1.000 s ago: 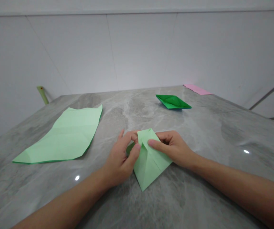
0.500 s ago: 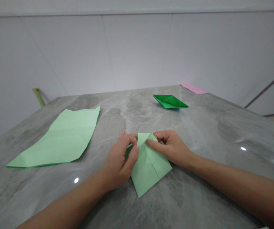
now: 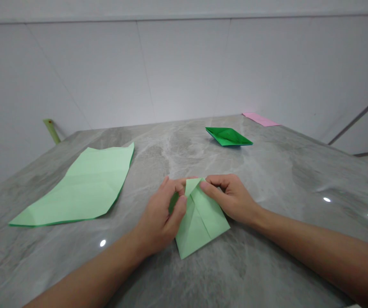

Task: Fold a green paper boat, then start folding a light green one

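A folded light green paper (image 3: pixel 200 222) lies on the grey marble table (image 3: pixel 267 179) in front of me, its point toward me. My left hand (image 3: pixel 161 218) pinches its upper left edge between thumb and fingers. My right hand (image 3: pixel 232 196) pinches the top right corner, thumb and forefinger pressed on the fold near the paper's peak. Both hands rest on the table, fingers closed on the paper.
A creased, unfolded light green sheet (image 3: pixel 81 186) lies flat at the left. A dark green paper boat (image 3: pixel 228 137) sits farther back, with a pink sheet (image 3: pixel 261 119) behind it near the white wall. A green stick (image 3: pixel 52 130) leans at the far left edge.
The folded paper has shifted slightly away from me and its top flap is pressed flatter. My right fingers moved up to the paper's peak; the left hand stayed in place.
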